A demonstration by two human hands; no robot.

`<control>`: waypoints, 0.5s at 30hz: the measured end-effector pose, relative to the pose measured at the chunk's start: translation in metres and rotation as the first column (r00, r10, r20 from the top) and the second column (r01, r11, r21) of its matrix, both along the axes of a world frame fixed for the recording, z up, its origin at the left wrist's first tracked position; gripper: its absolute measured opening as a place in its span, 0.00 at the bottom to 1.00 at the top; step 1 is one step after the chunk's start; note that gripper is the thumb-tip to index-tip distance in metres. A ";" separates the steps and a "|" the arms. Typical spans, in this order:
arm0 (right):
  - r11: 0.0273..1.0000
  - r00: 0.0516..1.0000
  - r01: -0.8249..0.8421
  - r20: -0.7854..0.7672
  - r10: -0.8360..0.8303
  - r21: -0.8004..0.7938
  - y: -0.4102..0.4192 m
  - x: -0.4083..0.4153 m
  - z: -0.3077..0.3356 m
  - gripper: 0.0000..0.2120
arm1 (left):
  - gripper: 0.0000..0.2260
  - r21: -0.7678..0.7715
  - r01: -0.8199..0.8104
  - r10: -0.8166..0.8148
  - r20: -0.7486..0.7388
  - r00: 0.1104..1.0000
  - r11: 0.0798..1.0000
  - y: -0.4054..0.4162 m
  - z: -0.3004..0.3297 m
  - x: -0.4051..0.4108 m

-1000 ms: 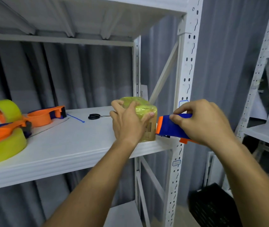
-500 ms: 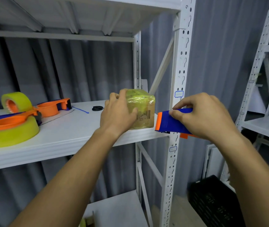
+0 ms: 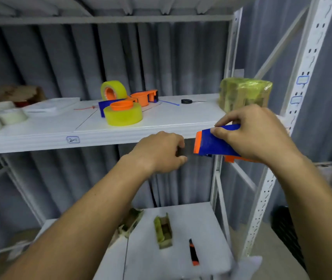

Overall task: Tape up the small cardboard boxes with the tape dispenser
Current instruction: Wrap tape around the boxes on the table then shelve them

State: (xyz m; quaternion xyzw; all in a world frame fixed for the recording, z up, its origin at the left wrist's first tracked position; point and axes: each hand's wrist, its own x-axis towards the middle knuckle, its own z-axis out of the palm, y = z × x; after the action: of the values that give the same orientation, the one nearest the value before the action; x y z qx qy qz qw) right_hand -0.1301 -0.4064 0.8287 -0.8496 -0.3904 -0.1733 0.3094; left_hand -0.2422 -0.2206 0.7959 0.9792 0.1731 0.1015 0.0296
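Head view, right hand gripping tape dispenser (below shelf edge), left hand pinching tape.

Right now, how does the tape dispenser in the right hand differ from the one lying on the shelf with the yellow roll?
The held tape dispenser is gripped by the right hand in front of the shelf edge; the shelf tape dispenser lies untouched on the middle shelf. The shelf one's yellow roll shows plainly; the held one's roll is hidden. The left hand seems to pinch tape at the held one's mouth. Both are blue and orange.
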 end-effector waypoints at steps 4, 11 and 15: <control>0.995 0.995 -0.087 -0.046 0.085 -0.051 0.047 -0.048 -0.029 0.07 | 0.21 0.022 -0.060 0.063 -0.164 0.984 0.998 0.033 -0.022 -0.069; 0.960 0.968 -0.240 -0.111 0.225 -0.146 0.122 -0.118 -0.080 0.10 | 0.20 -0.078 -0.208 0.177 -0.292 0.940 0.975 0.096 -0.078 -0.166; 0.935 0.949 -0.304 -0.141 0.282 -0.180 0.162 -0.149 -0.112 0.09 | 0.19 -0.105 -0.274 0.225 -0.336 0.915 0.956 0.124 -0.106 -0.206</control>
State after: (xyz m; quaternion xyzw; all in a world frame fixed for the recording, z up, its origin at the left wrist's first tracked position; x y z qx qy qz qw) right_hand -0.2793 -0.2447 0.7169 -0.8170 -0.5101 -0.0368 0.2665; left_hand -0.4481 -0.0966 0.6899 0.9473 0.3067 -0.0691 0.0614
